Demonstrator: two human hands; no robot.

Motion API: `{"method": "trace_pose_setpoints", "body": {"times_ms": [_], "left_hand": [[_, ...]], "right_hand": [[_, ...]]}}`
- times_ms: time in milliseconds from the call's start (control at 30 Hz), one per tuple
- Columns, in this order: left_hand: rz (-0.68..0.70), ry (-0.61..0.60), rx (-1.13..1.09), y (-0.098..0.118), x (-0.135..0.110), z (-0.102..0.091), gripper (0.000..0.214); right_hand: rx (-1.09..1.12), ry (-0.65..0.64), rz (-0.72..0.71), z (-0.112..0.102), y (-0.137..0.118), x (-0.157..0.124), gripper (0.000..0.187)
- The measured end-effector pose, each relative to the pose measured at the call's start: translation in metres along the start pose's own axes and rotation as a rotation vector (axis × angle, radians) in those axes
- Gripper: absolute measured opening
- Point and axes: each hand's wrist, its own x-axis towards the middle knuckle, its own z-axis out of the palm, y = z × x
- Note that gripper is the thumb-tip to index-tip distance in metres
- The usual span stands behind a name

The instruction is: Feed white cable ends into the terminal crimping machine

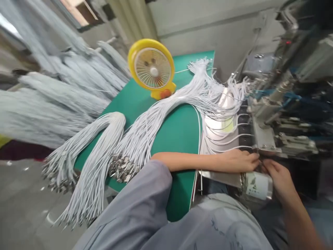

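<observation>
My left hand [240,160] reaches across to the front edge of the machine, its fingers closed together. My right hand [279,175] meets it there with thumb and fingers pinched; whatever the two hold is too small and partly hidden. Just beyond my left hand, several white cables [221,140] curve into a dark slotted strip [244,132] on the machine. Below the hands sits a clear container with a pale printed label [257,185]. A large bundle of white cables [166,111] with metal connectors [123,168] at its near end lies left of my left forearm.
The machine [267,135], with metal blocks and blue tubes, stands at the right. A yellow fan [152,69] rests on the green tabletop [179,130]. Another cable bundle [104,139] hangs over the table's left edge. Many more white cables [59,97] hang at the left.
</observation>
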Motion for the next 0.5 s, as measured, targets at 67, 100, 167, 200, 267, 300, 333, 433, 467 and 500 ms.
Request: {"method": "trace_pose_setpoints", "body": {"times_ms": [67, 100, 167, 200, 267, 300, 333, 433, 467, 500], "left_hand": [[-0.007, -0.015, -0.037, -0.003, -0.001, -0.003, 0.026], [-0.005, -0.016, -0.057, -0.003, -0.002, -0.006, 0.022], [-0.007, -0.021, -0.083, -0.003, -0.006, -0.012, 0.016], [-0.017, -0.023, -0.085, -0.002, -0.008, -0.014, 0.015], [-0.049, -0.016, -0.080, 0.000, -0.012, -0.015, 0.014], [-0.061, -0.007, -0.080, 0.000, -0.013, -0.015, 0.013], [-0.073, 0.002, -0.081, 0.000, -0.014, -0.014, 0.013], [-0.111, 0.013, -0.088, -0.003, -0.014, -0.009, 0.015], [-0.141, 0.010, -0.082, -0.005, -0.013, -0.008, 0.016], [-0.181, 0.005, -0.069, -0.007, -0.012, -0.006, 0.017]], "right_hand": [[0.005, -0.044, 0.069, -0.001, 0.005, 0.003, 0.029], [0.011, -0.060, 0.093, -0.001, 0.007, 0.003, 0.030], [0.025, -0.082, 0.119, -0.001, 0.009, 0.003, 0.032], [0.027, -0.096, 0.120, 0.000, 0.009, 0.002, 0.033], [0.010, -0.102, 0.086, 0.000, 0.007, 0.001, 0.035], [-0.028, -0.072, 0.051, 0.000, 0.005, -0.001, 0.035], [-0.088, -0.012, 0.007, -0.001, 0.002, -0.004, 0.034], [-0.293, 0.304, -0.142, -0.002, -0.013, -0.028, 0.027], [-0.324, 0.403, -0.183, -0.001, -0.018, -0.041, 0.024], [-0.339, 0.464, -0.213, 0.002, -0.022, -0.055, 0.024]]}}
